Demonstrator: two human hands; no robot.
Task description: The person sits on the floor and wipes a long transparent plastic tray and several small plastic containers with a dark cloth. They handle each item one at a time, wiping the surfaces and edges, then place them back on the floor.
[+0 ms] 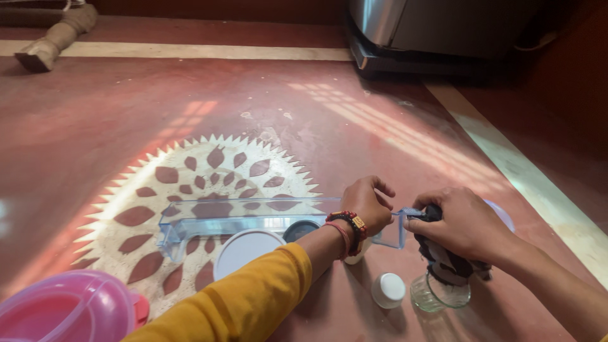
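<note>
A long clear plastic shelf tray (234, 218) lies on the red floor across a painted sunburst pattern. My left hand (367, 206), in a yellow sleeve with red and black bangles, grips the tray's right end. My right hand (465, 225) presses a dark cloth (446, 263) against that same end. Below the cloth stands a clear glass jar (440, 294).
A white round lid (247, 253) and a small white cap (387, 289) lie near the tray. A pink plastic tub (66, 310) sits at the bottom left. A steel appliance (437, 31) stands at the back right, a cloth bundle (54, 38) far left.
</note>
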